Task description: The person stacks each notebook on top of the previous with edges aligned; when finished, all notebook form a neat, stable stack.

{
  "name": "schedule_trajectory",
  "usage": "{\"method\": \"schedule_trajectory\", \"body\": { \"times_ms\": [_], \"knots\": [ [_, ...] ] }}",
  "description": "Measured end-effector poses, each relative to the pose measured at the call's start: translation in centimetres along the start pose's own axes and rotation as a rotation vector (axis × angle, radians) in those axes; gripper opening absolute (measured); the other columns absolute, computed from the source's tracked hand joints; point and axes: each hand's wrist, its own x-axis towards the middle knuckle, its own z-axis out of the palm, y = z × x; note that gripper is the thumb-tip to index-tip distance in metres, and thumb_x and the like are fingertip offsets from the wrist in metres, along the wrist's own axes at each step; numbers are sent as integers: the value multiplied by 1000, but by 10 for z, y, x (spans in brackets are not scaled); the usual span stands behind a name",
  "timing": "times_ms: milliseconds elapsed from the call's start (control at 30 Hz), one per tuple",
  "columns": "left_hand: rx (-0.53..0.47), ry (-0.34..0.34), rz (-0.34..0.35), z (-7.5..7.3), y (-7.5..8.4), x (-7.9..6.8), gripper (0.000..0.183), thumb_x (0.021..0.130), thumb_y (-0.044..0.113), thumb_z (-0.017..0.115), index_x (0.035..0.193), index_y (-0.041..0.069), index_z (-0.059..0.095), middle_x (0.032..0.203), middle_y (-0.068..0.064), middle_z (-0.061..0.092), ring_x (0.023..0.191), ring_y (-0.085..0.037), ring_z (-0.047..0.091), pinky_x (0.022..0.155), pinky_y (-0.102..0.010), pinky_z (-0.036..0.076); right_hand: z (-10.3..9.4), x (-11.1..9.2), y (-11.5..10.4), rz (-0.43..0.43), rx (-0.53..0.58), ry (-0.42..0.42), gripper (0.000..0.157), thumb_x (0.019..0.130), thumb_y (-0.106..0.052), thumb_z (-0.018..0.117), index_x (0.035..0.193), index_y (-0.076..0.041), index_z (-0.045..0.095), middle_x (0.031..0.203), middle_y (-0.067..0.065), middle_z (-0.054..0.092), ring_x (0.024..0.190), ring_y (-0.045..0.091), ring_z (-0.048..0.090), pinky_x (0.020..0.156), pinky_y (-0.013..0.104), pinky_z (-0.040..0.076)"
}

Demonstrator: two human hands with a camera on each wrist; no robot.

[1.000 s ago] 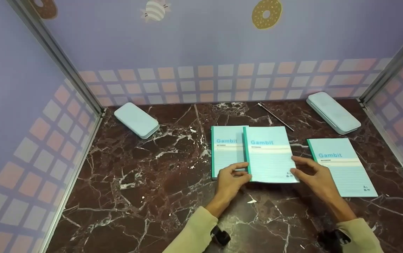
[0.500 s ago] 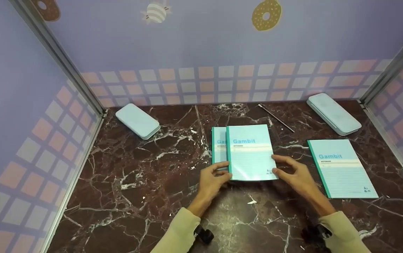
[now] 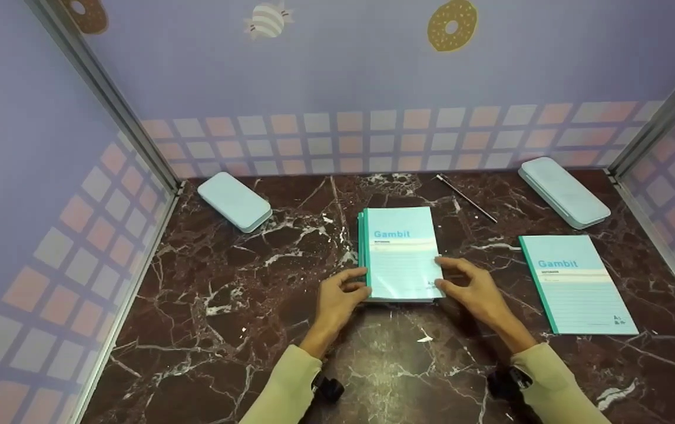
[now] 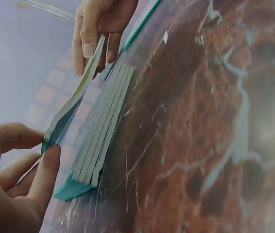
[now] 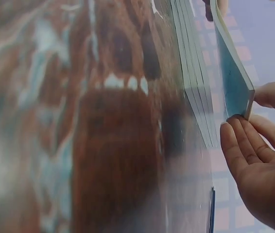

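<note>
A light-blue notebook with a green spine and "Gambit" on its cover is held level in both hands. My left hand pinches the spine edge between thumb and fingers. On the opposite edge, my right hand pinches near the lower corner. Beneath lies a stack of similar notebooks; the left wrist view shows a gap between it and the held one, which bows slightly. From above, the held notebook hides most of the stack, leaving a green strip at the left.
Another Gambit notebook lies alone to the right on the dark marbled table. Pale cases sit at the back left and back right. A thin pen lies behind the stack. Patterned walls enclose the back and sides.
Both hands have carried the held notebook leftward, from partly overlapping the notebooks below to almost directly over them. The lone notebook, pen and cases stay put.
</note>
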Motion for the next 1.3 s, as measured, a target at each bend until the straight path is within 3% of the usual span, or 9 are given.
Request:
{"method": "schedule_trajectory", "body": {
  "times_ms": [200,467,567,733,900,1133,1300],
  "knots": [
    [50,20,-3,-6,-4,4,36,89,-1,81,125,1,77,103,-14,77,94,-26,74,77,-43,63,8,6,1,-7,-72,3,45,94,-3,81,137,3,68,132,20,70,115,36,68,94,28,56],
    [48,40,-10,-4,-7,9,33,89,-3,80,122,1,79,98,-13,78,90,-24,74,74,-36,63,13,10,0,-51,-256,44,44,90,-7,85,131,1,72,130,17,71,123,39,64,109,56,48],
    [74,50,5,-3,-7,9,31,89,-3,80,120,2,80,98,-11,78,90,-23,74,73,-31,62,14,11,0,-77,-295,58,41,89,-5,86,128,1,74,126,16,72,122,40,65,108,57,48],
    [202,78,71,-2,-6,8,28,90,-2,81,117,4,81,99,-8,79,89,-20,75,73,-29,62,18,12,0,-124,-350,54,37,88,-3,86,124,2,76,121,16,73,119,40,66,105,56,51],
    [298,104,119,-1,-7,7,25,90,-2,82,114,4,83,112,-8,79,93,-21,76,77,-31,63,20,11,1,-144,-378,45,37,89,-5,86,123,2,76,122,20,72,120,43,65,105,59,50],
    [345,122,154,-1,-8,4,28,87,-2,84,114,4,83,122,-8,77,102,-25,77,83,-35,63,20,7,1,-173,-401,22,36,90,-10,87,123,0,77,120,15,73,110,39,70,97,57,55],
    [394,117,211,-4,-9,1,28,84,-2,86,112,3,83,121,-10,77,104,-27,77,85,-35,64,15,2,3,-208,-410,5,40,87,-11,89,124,0,77,125,15,73,116,38,70,102,56,54]
  ]
}}
